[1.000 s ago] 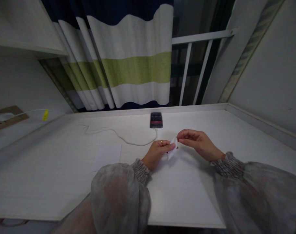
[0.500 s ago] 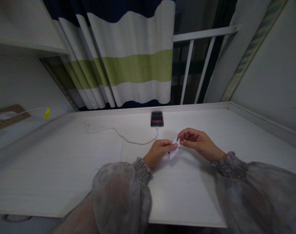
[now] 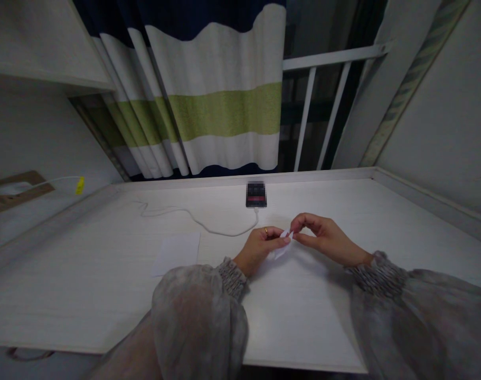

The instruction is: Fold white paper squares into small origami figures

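Observation:
A small folded piece of white paper (image 3: 280,251) is held above the white desk, near the middle of the view. My left hand (image 3: 261,247), with a ring on one finger, grips it between thumb and fingers from the left. At the paper's upper right edge, the thumb and fingertips of my right hand (image 3: 323,237) pinch together on it. The paper's far side is hidden behind my left fingers.
A flat white sheet (image 3: 177,254) lies on the desk (image 3: 303,327) to the left. Behind my hands, a phone with a blurred screen (image 3: 256,194) is joined to a white cable (image 3: 220,233). A striped curtain (image 3: 224,111) hangs at the back.
My right fingertips have come down and closed onto the paper's edge. The paper has tilted slightly to the right; my left hand keeps its hold.

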Available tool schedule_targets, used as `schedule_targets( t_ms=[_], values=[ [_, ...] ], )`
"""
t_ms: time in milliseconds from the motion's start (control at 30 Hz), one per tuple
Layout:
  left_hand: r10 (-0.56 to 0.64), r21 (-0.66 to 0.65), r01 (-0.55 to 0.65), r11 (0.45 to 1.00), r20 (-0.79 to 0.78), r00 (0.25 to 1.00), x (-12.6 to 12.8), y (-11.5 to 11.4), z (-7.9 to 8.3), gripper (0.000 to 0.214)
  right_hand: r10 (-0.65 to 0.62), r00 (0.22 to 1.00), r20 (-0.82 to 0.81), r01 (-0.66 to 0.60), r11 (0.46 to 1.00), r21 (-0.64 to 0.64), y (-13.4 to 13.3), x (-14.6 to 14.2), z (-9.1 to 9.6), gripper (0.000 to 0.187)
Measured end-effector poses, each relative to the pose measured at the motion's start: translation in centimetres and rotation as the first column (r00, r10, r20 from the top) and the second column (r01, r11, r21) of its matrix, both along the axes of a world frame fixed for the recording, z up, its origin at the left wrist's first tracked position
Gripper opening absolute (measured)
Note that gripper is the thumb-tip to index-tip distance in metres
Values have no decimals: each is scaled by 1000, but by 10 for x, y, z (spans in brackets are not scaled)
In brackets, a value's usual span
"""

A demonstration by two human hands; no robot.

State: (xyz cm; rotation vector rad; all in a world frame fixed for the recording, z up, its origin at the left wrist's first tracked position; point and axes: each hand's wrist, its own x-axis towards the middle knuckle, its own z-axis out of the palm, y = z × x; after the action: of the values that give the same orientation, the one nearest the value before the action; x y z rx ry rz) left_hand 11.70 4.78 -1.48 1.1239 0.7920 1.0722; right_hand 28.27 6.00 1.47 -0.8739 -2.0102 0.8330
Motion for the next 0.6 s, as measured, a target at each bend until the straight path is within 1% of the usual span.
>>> schedule_targets(
  t_ms=[100, 200, 300, 433, 500, 600],
  values=[
    [25, 19, -25, 999, -3, 1000, 1, -1, 0, 24, -36, 992, 124, 17, 988, 154, -3, 2, 2, 5],
    [53, 26, -53, 998, -6, 999, 2, -1, 0, 25, -72, 973, 217, 1, 951, 309, -6, 2, 4, 3],
    [77, 42, -77, 996, -10, 997, 2, -1, 1, 25, -103, 958, 269, -35, 886, 462, -7, 3, 6, 5],
    [75, 58, -74, 996, -17, 997, 2, -1, 0, 26, -130, 936, 326, -113, 768, 631, -6, 4, 7, 9],
    [71, 56, -70, 996, -15, 997, 2, 0, 0, 27, -154, 918, 365, -147, 724, 674, -5, 6, 7, 12],
    [63, 54, -62, 997, -15, 998, 2, 0, -1, 27, -188, 896, 401, -169, 691, 702, -5, 7, 7, 16]
  ],
)
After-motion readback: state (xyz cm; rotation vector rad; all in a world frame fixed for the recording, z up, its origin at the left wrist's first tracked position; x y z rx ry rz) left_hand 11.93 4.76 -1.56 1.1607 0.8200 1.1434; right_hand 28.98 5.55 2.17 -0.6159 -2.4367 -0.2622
